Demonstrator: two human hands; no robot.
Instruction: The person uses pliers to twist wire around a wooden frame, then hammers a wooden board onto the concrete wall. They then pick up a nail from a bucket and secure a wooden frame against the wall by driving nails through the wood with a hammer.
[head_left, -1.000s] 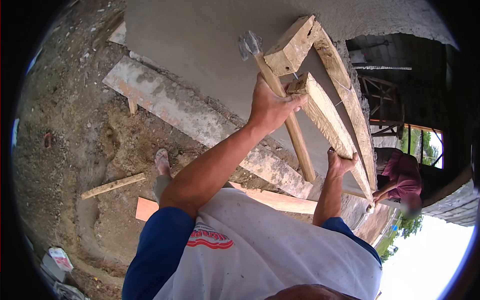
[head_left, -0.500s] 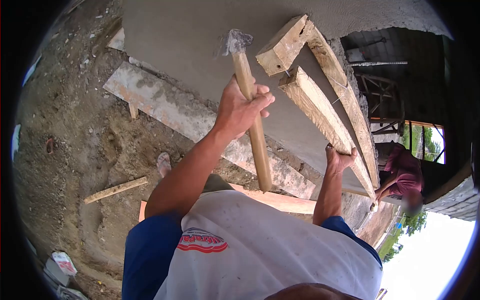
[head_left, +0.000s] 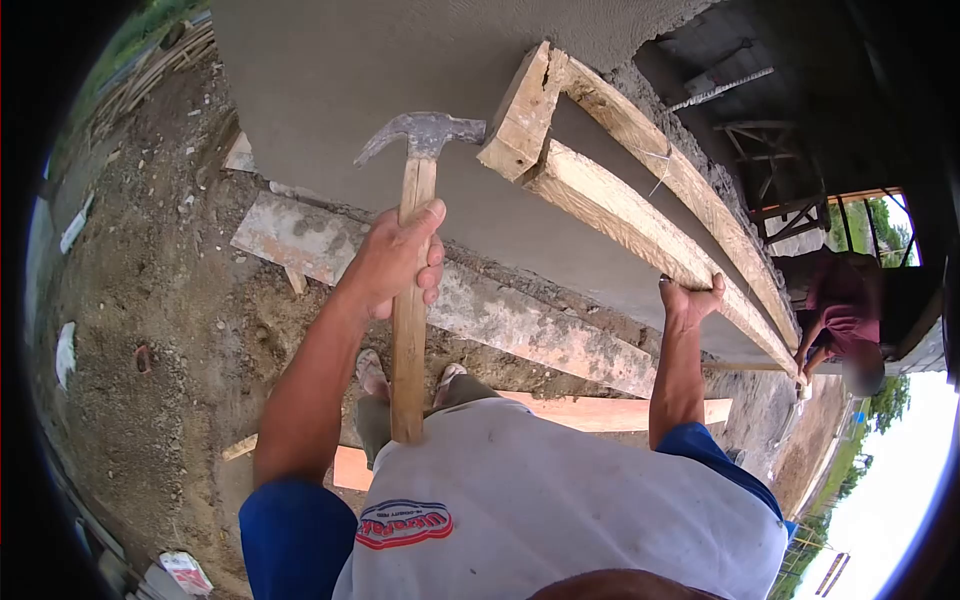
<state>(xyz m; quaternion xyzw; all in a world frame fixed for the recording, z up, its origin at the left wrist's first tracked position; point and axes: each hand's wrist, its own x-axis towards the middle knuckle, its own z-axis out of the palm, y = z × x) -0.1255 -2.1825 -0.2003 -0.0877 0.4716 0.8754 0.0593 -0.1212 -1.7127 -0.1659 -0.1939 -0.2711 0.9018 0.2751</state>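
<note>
My left hand (head_left: 402, 262) is closed round the wooden handle of a claw hammer (head_left: 409, 350). The hammer's striking face is at the side of a short wood block (head_left: 520, 118), touching or very close to it. My right hand (head_left: 690, 299) grips a long rough timber (head_left: 618, 213) from its near side. One end of that timber meets the block. A second long timber (head_left: 640, 130) runs beyond it from the block's other end, with thin wire (head_left: 660, 172) between the two. Both timbers lie against a smooth grey cement surface (head_left: 320, 90).
A stained board (head_left: 540, 320) lies along the base of the cement surface. An orange-brown plank (head_left: 600, 412) is near my feet on rough dirt (head_left: 210, 350). At the far right, a person in a maroon shirt (head_left: 845, 310) bends at the timbers' far end, near a dark opening.
The hammer has moved down and left, its head now beside the block. The gap with a nail between block and near timber no longer shows. The view has shifted, and both my feet show.
</note>
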